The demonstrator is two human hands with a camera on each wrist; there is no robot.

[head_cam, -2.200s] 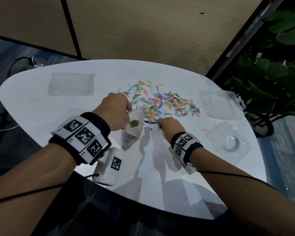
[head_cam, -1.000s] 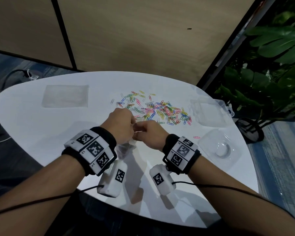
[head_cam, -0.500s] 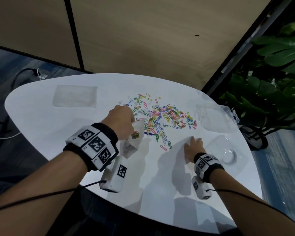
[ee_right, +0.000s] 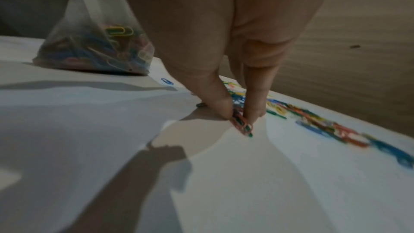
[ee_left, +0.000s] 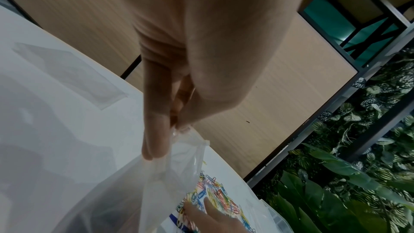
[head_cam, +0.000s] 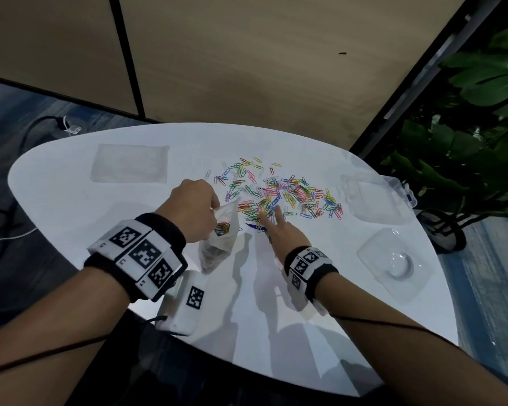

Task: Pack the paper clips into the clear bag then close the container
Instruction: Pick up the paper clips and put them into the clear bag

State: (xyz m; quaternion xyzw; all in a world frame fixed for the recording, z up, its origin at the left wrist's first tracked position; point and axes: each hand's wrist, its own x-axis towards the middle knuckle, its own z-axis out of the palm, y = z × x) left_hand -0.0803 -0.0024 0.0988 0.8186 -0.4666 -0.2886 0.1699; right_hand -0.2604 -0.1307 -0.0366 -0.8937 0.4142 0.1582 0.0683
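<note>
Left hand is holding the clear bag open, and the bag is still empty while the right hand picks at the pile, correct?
Not empty. The right wrist view shows the clear bag already holding coloured paper clips. The left hand holds it open; the right hand picks at the pile.

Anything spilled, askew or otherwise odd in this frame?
Only the expected mess: loose clips lie scattered across the table, a few strays near the bag, one blue. The container lies open. Nothing looks damaged.
</note>
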